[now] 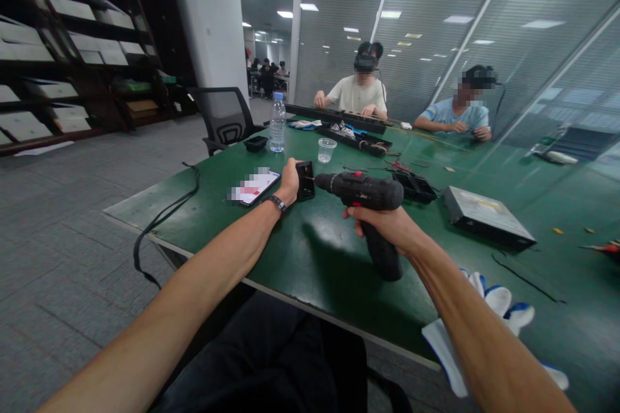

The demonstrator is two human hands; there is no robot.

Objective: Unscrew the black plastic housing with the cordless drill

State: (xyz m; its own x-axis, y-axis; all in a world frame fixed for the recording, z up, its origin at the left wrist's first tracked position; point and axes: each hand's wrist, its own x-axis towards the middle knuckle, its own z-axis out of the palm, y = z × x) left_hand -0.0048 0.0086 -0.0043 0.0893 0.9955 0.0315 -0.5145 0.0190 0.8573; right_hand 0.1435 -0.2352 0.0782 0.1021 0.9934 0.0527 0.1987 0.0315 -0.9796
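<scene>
In my right hand is a black cordless drill with red details, gripped by its handle and pointing left. My left hand is closed around a small black box-like part, its open side turned to the drill. The drill's bit reaches to the part's open side; whether it touches anything inside I cannot tell. Just left of my left hand a phone with a lit screen lies on the green table.
A water bottle, a clear plastic cup and black trays stand beyond my hands. At right are a metal-cased drive and white-blue gloves. A black strap hangs over the left edge. Two people sit across the table.
</scene>
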